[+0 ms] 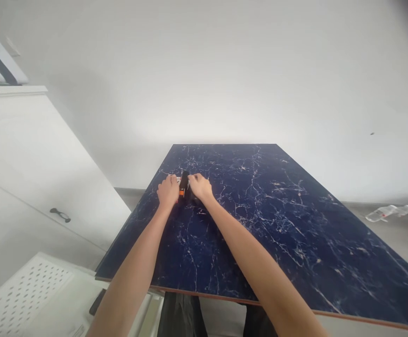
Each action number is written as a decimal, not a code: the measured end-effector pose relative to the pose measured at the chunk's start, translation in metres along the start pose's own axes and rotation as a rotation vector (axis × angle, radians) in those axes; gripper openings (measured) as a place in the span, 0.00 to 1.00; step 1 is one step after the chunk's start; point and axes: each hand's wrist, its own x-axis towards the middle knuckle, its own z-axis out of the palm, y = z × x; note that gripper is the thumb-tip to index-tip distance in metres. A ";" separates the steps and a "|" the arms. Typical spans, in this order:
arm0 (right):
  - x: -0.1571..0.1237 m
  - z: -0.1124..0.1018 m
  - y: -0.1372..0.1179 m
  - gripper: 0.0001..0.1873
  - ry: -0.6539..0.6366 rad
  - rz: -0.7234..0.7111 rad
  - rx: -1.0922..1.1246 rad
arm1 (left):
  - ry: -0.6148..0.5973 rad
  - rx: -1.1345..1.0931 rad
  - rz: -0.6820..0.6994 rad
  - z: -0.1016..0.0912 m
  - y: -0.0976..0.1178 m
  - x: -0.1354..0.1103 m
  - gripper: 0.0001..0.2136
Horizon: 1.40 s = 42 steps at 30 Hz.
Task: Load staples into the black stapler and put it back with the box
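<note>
At the left part of the dark blue marbled table, both hands are at a small black object [184,180] with orange and white parts. My left hand [168,191] is closed around its left side, where an orange patch shows beside the fingers. From the right, my right hand [200,186] has its fingers bent and pressed together against the black part. The hands hide much of the object, so its exact kind cannot be made out. It is also unclear whether it is one piece or two lying side by side.
The table [260,224] has a brown front edge and stands by a white wall. To the left is a white cabinet [42,178] with a dark handle [60,215]. A perforated white panel [24,290] is at lower left. Clear plastic bottles [388,213] lie on the floor at right.
</note>
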 end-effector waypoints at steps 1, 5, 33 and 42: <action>0.007 -0.003 0.004 0.25 0.000 -0.003 0.026 | 0.034 0.013 0.014 0.001 0.003 -0.004 0.23; 0.029 0.000 0.014 0.27 -0.073 -0.091 0.114 | 0.178 0.099 0.164 0.007 0.014 -0.017 0.24; 0.065 -0.025 0.029 0.08 -0.209 0.386 0.840 | 0.079 0.215 0.729 -0.008 0.035 -0.031 0.23; 0.062 -0.027 0.028 0.03 -0.141 0.370 0.914 | 0.090 0.127 0.729 -0.013 0.030 -0.030 0.23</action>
